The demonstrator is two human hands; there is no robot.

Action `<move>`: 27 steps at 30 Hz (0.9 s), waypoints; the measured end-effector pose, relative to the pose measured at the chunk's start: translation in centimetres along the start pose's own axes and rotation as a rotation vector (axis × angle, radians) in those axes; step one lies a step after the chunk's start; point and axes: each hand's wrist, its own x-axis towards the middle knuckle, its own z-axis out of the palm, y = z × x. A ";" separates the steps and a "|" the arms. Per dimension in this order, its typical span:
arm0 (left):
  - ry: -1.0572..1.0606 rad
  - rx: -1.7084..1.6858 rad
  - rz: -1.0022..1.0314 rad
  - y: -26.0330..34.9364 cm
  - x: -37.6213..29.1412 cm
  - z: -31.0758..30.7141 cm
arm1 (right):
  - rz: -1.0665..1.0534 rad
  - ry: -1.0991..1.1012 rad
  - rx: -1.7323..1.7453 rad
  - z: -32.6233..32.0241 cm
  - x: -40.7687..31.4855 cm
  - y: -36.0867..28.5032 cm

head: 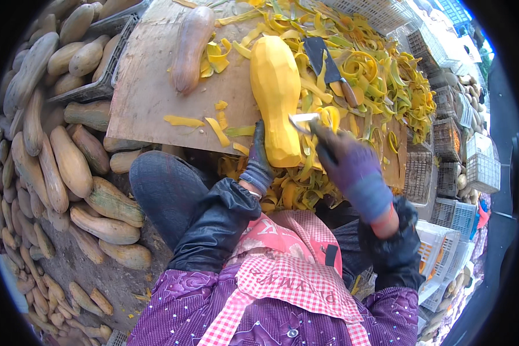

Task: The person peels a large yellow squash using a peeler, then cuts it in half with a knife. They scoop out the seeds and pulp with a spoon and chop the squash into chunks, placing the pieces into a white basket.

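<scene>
A peeled yellow squash [276, 95] stands lengthwise on the wooden board [142, 108], its near end over the board's front edge. My gloved left hand [258, 160] holds the left side of that near end. In my gloved right hand [346, 160] is a peeler [303, 119], its metal head close to the squash's right side, with a curl of peel beside it. An unpeeled squash [192, 49] lies at the upper left of the board. A cleaver with a dark blade [320, 58] and wooden handle rests among the peelings.
Yellow-green peelings [372, 73] heap over the board's right side, and more [294, 188] lie below its front edge. Unpeeled squashes [71, 162] cover the ground at left, beside a dark crate [86, 93] of squashes. Plastic crates [441, 242] are stacked along the right.
</scene>
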 end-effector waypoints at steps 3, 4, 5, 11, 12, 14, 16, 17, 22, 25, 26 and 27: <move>-0.007 -0.029 -0.003 0.0 0.1 -0.3 | -0.007 0.239 -0.186 2.4 8.6 -1.8; 0.022 0.033 0.024 0.1 0.0 -0.4 | -0.032 0.253 -0.237 3.4 9.0 -2.8; 0.006 0.028 0.043 0.1 0.0 -0.4 | 0.046 0.131 -0.300 4.0 8.9 -3.5; -0.248 -0.101 -0.008 0.6 -0.2 -1.0 | -0.039 -0.219 0.093 4.3 -9.0 1.6; -0.196 -0.024 0.010 0.7 -0.6 -1.1 | 0.109 -0.122 0.092 4.3 -10.2 4.2; -0.203 -0.126 -0.107 0.5 -1.4 -1.1 | 0.354 0.106 0.119 4.6 -9.8 10.3; -0.027 0.240 -0.193 -0.1 -3.5 -0.8 | 0.512 0.256 0.135 4.9 -6.7 16.7; 0.117 0.180 -0.312 -0.8 -4.2 -0.3 | 0.592 0.311 0.110 5.1 -4.9 19.4; 0.099 1.017 -0.251 -2.1 -6.6 5.9 | 0.360 0.510 -0.176 6.1 3.1 25.2; -0.289 2.230 0.776 0.5 -3.9 11.6 | 0.279 0.370 0.003 7.6 8.5 23.7; -0.367 2.579 0.937 2.0 -2.1 13.2 | 0.221 0.394 0.057 8.3 10.3 23.1; -0.365 2.744 0.900 3.1 -0.5 14.5 | 0.321 0.293 0.023 8.9 11.9 22.5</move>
